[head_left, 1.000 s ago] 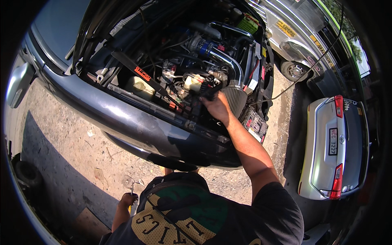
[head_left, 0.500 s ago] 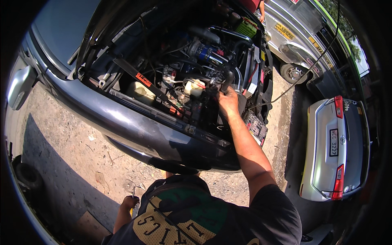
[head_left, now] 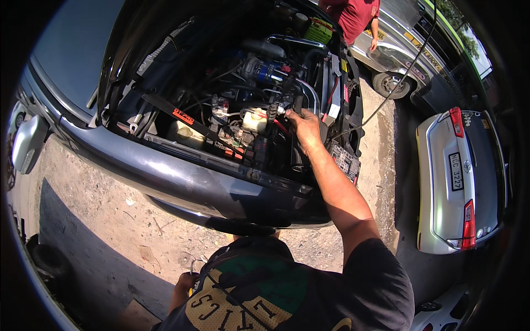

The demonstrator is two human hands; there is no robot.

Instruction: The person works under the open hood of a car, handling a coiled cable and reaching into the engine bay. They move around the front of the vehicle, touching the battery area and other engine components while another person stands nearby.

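Over the front of the engine bay (head_left: 243, 129), my right hand (head_left: 305, 129) is closed in a pinch. Its fingertips are beside a small pale fitting (head_left: 282, 110) and a dark ribbed piece (head_left: 271, 113); what exactly they grip is hard to make out. A dark hose (head_left: 298, 103) rises just behind the fingers. Low on the left, by my body, my left hand (head_left: 185, 281) is closed round a slim metal-shafted tool (head_left: 192, 267) with some yellow by the palm. My shirt partly hides that hand.
A white reservoir (head_left: 255, 120), a black hood strut (head_left: 179, 114) and a fuse box (head_left: 343, 161) are near my right arm. The dark fender (head_left: 182, 171) lies between me and the engine. A person in a red shirt (head_left: 356, 19) stands beyond; a silver car (head_left: 441, 182) is at right.
My right hand has drawn back slightly, and the pale fitting and ribbed piece now show by its fingertips. The person in red has come further into view. My left hand still holds the tool.
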